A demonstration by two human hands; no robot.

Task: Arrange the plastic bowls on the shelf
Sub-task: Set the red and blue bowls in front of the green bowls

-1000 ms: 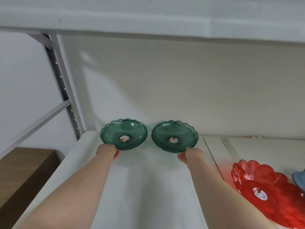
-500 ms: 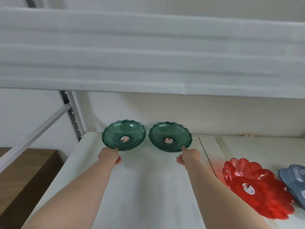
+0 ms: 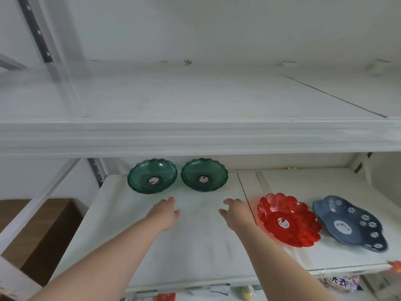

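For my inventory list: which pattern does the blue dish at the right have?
White daisy-like flowers on the blue dish, seen best in the head view.

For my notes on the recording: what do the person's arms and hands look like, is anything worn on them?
Both forearms are bare up to the frame edge: no sleeves show. The left hand and right hand wear no gloves; no rings, watch or bracelet are visible.
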